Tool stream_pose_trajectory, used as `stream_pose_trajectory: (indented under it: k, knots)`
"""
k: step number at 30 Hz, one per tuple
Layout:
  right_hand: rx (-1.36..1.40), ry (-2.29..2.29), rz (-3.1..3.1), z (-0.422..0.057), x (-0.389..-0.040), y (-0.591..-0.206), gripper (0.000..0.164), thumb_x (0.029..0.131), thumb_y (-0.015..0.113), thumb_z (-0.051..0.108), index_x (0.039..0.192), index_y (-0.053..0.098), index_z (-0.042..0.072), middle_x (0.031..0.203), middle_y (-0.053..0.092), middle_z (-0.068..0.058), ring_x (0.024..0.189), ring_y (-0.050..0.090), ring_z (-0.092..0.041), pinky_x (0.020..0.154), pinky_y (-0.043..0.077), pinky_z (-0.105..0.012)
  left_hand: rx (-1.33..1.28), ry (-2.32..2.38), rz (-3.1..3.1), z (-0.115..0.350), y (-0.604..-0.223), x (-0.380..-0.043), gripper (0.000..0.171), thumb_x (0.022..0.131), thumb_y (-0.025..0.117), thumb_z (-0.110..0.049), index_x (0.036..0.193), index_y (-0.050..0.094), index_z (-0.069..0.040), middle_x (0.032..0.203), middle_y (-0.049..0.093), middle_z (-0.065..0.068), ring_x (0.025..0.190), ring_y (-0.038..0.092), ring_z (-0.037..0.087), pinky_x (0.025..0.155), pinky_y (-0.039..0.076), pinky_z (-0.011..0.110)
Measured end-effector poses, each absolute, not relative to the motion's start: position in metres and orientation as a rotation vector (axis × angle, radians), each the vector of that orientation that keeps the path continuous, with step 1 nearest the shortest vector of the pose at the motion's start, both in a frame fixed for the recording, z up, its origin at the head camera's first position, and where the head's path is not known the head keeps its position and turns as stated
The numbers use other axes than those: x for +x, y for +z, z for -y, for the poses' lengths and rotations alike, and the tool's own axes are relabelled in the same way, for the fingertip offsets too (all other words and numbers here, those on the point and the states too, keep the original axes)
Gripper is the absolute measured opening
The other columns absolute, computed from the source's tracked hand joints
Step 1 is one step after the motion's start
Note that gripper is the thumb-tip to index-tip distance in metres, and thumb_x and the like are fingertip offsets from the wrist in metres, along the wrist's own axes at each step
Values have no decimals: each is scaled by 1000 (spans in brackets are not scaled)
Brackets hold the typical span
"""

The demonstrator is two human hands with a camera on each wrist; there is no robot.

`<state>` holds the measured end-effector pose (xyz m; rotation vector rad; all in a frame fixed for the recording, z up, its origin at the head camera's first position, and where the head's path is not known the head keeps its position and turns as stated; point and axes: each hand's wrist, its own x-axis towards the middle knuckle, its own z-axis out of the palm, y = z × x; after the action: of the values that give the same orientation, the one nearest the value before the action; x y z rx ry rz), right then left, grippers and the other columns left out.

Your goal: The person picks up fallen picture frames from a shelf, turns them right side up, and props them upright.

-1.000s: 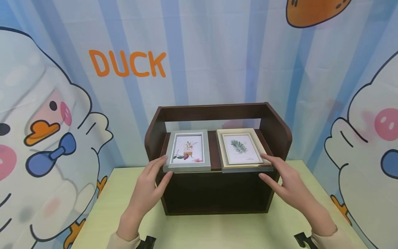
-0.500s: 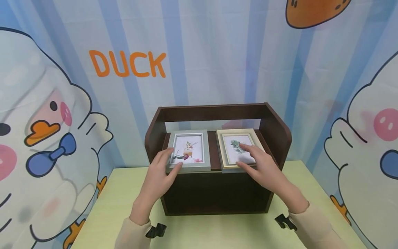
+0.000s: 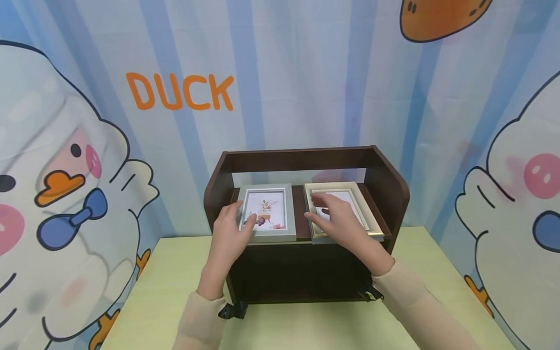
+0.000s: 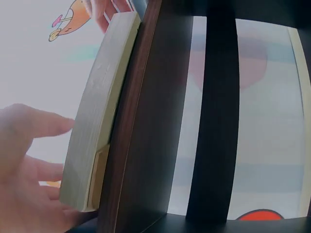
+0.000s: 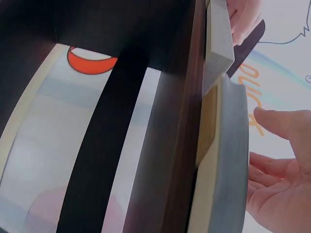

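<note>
Two picture frames lie face up on the upper board of a dark brown wooden shelf (image 3: 302, 159). On the left is the silver-grey frame (image 3: 290, 214) with a plant print. My left hand (image 3: 225, 236) is at its left edge, fingers along the side and thumb over the print. In the left wrist view that frame (image 4: 97, 107) stands close to the thumb. The right, cream-and-gold frame (image 3: 366, 209) lies under my right hand (image 3: 343, 221), which reaches leftward over it and hides most of its leaf print. Its grey side (image 5: 233, 160) shows beside the fingers in the right wrist view.
The shelf stands on a pale yellow-green table (image 3: 175, 272), its raised side panels (image 3: 387, 184) beside the frames. Behind hangs a blue-striped curtain (image 3: 302, 87) with cartoon ducks. Black wrist mounts (image 3: 234, 310) sit at both sleeves.
My right hand has moved left across the cream-and-gold frame from its right edge. The left hand has shifted slightly right and up along the silver-grey frame. Both frames stay in place.
</note>
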<state>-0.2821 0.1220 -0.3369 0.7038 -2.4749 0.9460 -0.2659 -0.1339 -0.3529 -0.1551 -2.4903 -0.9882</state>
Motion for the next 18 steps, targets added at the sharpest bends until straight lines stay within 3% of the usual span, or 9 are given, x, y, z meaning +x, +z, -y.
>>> stream_pose_trajectory:
  k: [18]
  knots:
    - [557,853,2853,-70,-305,-324,53,87,68,28,128,54,-3,117,65,-17,107,63,-28,90,52,-41,64,-1045,2507,128,-349,-279,53,90,60,-27,131,50,3,124,57,26,115,54,40,98,45,52]
